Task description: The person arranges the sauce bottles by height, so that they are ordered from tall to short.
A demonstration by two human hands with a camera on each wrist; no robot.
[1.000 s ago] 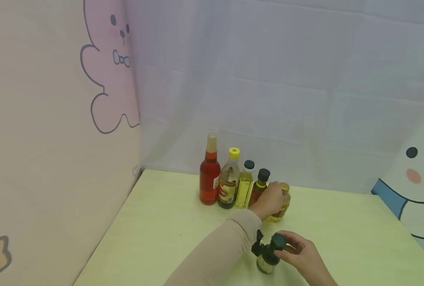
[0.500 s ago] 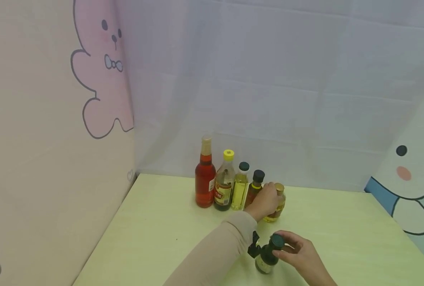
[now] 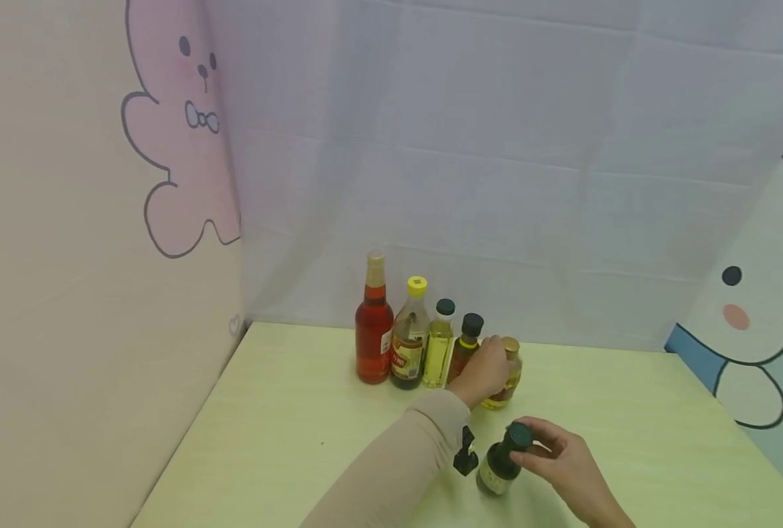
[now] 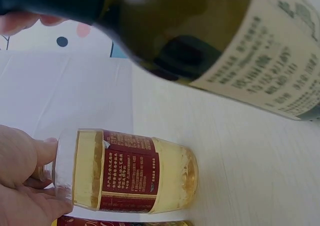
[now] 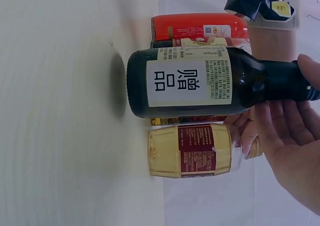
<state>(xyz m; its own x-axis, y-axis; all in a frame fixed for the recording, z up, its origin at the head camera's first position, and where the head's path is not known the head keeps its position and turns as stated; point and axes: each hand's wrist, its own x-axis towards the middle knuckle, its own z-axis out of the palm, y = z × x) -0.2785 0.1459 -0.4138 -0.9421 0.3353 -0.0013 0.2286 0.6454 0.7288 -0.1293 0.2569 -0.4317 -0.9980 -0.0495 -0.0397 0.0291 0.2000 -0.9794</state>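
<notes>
My left hand (image 3: 487, 370) grips the neck of a clear bottle of yellow oil (image 4: 130, 171) with a gold cap and dark red label; it stands at the right end of a row. My right hand (image 3: 572, 469) pinches the neck of a dark green glass bottle (image 5: 190, 81) with a pale label, nearer the front. In the right wrist view its base is apart from its shadow, just above the table, and the bottle leans slightly in the head view. Its neck and shoulder cross the top of the left wrist view.
Left of the oil stand a tall red bottle (image 3: 374, 337), a yellow-capped bottle (image 3: 407, 352), a slim yellow oil bottle (image 3: 438, 356) and a black-capped bottle (image 3: 467, 348), partly behind my left hand. A black wrist camera (image 3: 465, 455) sits by the green bottle. Cloth walls (image 3: 497, 183) edge the table (image 3: 286, 411).
My right hand has lifted the dark green bottle a little and brought it slightly right and away from me. The left hand keeps its grip on the oil bottle. The head view has turned slightly right.
</notes>
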